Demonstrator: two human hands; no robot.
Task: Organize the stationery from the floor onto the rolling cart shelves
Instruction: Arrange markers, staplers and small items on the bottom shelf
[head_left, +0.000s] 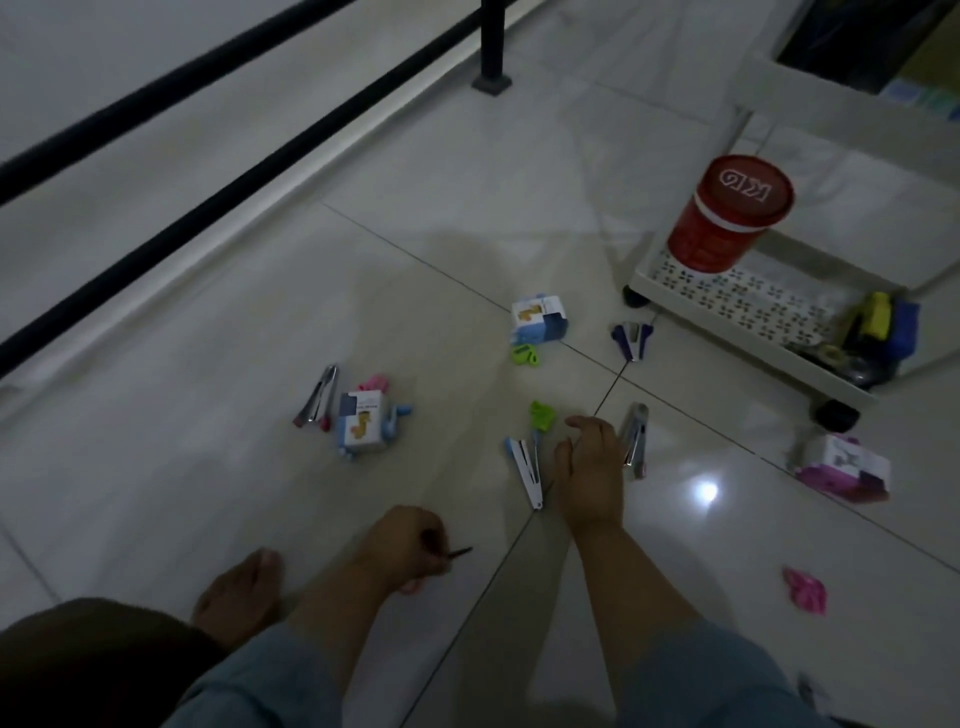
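1. Glossy pale tile floor (208, 364) with thin dark grout lines. The light is dim, with one bright lamp reflection at right. A black railing (234, 156) runs along the far left.
2. White plastic rolling cart (670, 288) stands at upper right on black wheels. Its bottom shelf is perforated.
3. The shelf holds a red round tub (730, 213), upright with its lid on, at the left end. Yellow and blue items (883, 319) are bunched at the right end, too blurred to identify.
4. The stationery lies scattered on the floor:
   - blue box (363, 421), with a silver-and-pink stapler (317, 397) just beside it
   - second blue box (537, 319), with a green sharpener (525, 355) near it
   - purple stapler (632, 340) near the cart wheel
   - pink box (844, 467), well apart at right
5. Right hand (589, 467) is low over the floor, fingers loosely curled and empty. It sits between a blue-and-white stapler (527, 470) and a silver stapler (635, 439). I cannot tell whether it touches either.
6. Left hand (402, 543) is curled, pinching a thin dark stick (454, 552), near a bare foot (239, 587).
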